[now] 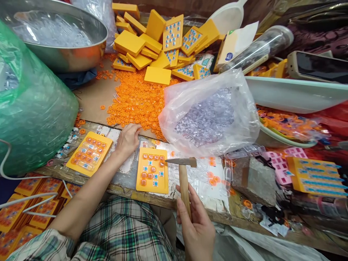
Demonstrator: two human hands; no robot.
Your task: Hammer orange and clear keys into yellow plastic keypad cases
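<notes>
My right hand [196,222] grips the wooden handle of a small hammer [182,170], whose metal head hangs just right of a yellow plastic tray [152,169]. That tray holds some orange caps and small blue-and-white pieces. My left hand [127,139] reaches into the near edge of a heap of orange caps [136,99], fingers curled down; what they hold is hidden. A second yellow tray [89,153], filled with orange caps, lies to the left of that hand.
A clear bag of transparent pieces [209,116] sits right of the caps. Stacked yellow trays [157,40] pile at the back. A steel bowl [67,36] and a green bag [29,108] stand left. A stone block [254,179] and more trays lie right.
</notes>
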